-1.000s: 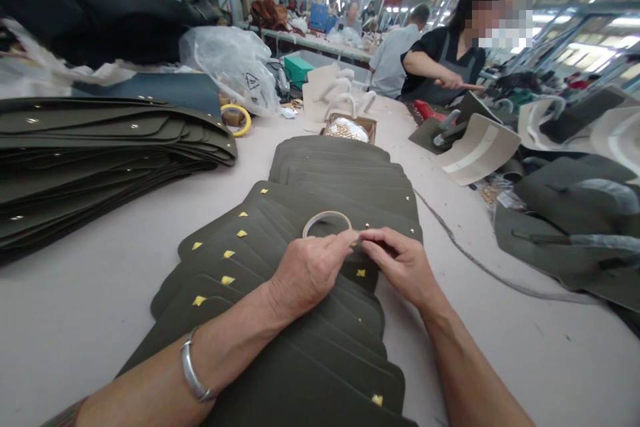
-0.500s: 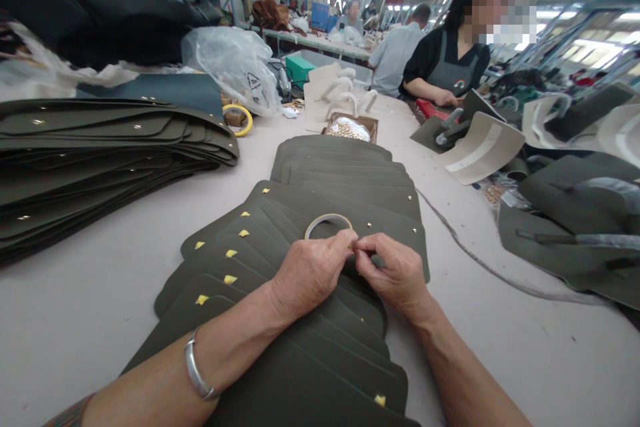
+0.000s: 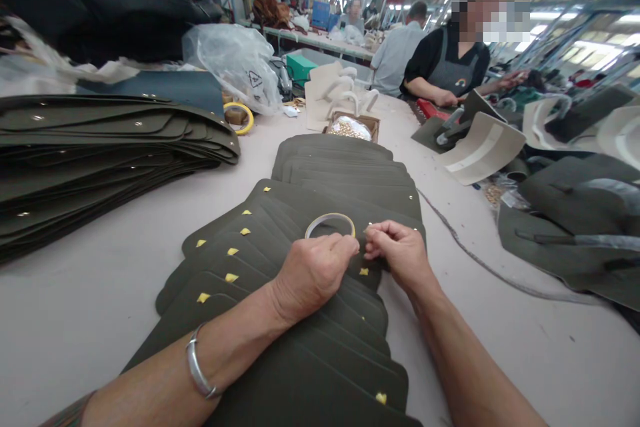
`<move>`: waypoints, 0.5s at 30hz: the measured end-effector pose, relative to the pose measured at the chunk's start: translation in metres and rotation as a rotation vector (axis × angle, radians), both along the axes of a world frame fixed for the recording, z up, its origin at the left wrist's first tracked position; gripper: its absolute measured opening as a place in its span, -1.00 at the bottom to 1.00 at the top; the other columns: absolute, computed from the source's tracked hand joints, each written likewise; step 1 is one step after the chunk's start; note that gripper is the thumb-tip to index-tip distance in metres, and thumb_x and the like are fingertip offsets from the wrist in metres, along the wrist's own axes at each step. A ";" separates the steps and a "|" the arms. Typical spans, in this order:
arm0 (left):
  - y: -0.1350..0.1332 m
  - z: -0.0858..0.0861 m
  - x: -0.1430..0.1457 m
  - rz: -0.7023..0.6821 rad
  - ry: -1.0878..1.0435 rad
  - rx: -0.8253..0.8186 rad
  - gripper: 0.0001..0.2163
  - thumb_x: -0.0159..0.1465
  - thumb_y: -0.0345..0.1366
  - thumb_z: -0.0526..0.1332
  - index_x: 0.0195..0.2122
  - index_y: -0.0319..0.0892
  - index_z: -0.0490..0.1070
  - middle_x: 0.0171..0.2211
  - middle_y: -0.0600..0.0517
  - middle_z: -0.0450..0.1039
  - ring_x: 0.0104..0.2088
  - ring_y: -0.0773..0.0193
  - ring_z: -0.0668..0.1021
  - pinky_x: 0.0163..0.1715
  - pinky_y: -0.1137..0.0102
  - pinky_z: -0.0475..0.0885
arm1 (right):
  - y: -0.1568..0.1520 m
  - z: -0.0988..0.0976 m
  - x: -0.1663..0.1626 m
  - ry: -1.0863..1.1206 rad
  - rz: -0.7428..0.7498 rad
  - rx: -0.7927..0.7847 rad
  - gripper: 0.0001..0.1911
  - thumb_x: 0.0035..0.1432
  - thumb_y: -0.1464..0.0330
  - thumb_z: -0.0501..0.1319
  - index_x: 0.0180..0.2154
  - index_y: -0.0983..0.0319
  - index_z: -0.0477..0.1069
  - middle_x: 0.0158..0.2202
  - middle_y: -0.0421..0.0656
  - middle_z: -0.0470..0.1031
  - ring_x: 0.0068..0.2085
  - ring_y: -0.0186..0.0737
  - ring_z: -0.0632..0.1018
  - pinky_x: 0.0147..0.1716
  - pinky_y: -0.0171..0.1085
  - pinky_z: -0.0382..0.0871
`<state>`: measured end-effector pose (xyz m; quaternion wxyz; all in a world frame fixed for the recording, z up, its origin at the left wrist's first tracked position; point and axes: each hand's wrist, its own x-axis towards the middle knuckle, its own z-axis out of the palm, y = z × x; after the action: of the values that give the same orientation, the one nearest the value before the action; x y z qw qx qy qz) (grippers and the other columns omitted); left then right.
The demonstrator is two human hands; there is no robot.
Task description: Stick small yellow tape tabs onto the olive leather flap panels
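My left hand (image 3: 313, 270) is closed around the lower edge of a narrow roll of yellow tape (image 3: 330, 217), whose ring stands up above the fingers. Just right of it, my right hand (image 3: 397, 250) is pinched, and whatever its fingertips hold is too small to make out. A small gap separates the two hands. Both are over a fanned stack of dark olive panels (image 3: 320, 354). Small yellow tape pieces (image 3: 231, 278) stick along the panels' left side. Another yellow piece (image 3: 364, 272) lies just below my right hand. Small metal studs (image 3: 411, 198) show on the right side.
A thick pile of similar panels (image 3: 110, 140) lies left, near a yellow tape roll (image 3: 245, 119) and a plastic bag (image 3: 235, 67). A box of gold-coloured bits (image 3: 350, 127) stands beyond the stack. A cord (image 3: 460, 247) and loose parts lie right; a co-worker (image 3: 445, 67) is behind them.
My right hand has moved right and slightly up, away from my left hand. A yellow piece now shows on the panel beneath it. The co-worker's other arm has come into view, reaching out.
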<state>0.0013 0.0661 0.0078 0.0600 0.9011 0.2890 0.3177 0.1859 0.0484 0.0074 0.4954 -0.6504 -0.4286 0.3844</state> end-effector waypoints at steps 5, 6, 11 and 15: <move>0.002 0.003 0.005 0.079 0.278 -0.053 -0.91 0.32 -0.43 0.09 -0.32 -0.16 0.34 -0.37 0.05 0.44 -0.33 0.22 0.46 -0.40 0.39 0.41 | 0.012 -0.008 0.029 -0.172 -0.036 -0.028 -0.65 -0.07 0.12 0.33 -0.40 0.30 0.52 -0.59 -0.17 0.52 -0.61 -0.34 0.50 -0.59 -0.38 0.43; 0.002 0.003 0.005 0.080 0.314 -0.073 -0.92 0.31 -0.43 0.10 -0.31 -0.16 0.34 -0.36 0.04 0.43 -0.31 0.20 0.46 -0.40 0.38 0.42 | 0.012 -0.009 0.030 -0.211 -0.023 -0.028 -0.65 -0.05 0.11 0.32 -0.40 0.30 0.52 -0.59 -0.17 0.51 -0.61 -0.34 0.50 -0.59 -0.38 0.43; 0.003 0.003 0.005 0.078 0.361 -0.109 -0.93 0.31 -0.43 0.09 -0.29 -0.16 0.33 -0.35 0.04 0.41 -0.29 0.17 0.44 -0.40 0.35 0.43 | 0.014 -0.013 0.026 -0.447 0.006 -0.027 -0.67 0.04 0.11 0.22 -0.39 0.26 0.52 -0.60 -0.20 0.49 -0.61 -0.32 0.48 -0.58 -0.36 0.40; 0.003 0.002 0.004 0.072 0.355 -0.112 -0.92 0.31 -0.44 0.08 -0.29 -0.16 0.33 -0.35 0.03 0.40 -0.29 0.17 0.43 -0.39 0.34 0.43 | 0.017 -0.014 0.022 -0.714 0.027 0.010 -0.74 0.08 0.20 0.17 -0.40 0.21 0.54 -0.56 -0.20 0.53 -0.56 -0.27 0.51 -0.50 -0.31 0.38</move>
<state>0.0057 0.0690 0.0096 0.0467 0.9273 0.3443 0.1393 0.2077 0.0658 -0.0068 0.3126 -0.7356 -0.5851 0.1373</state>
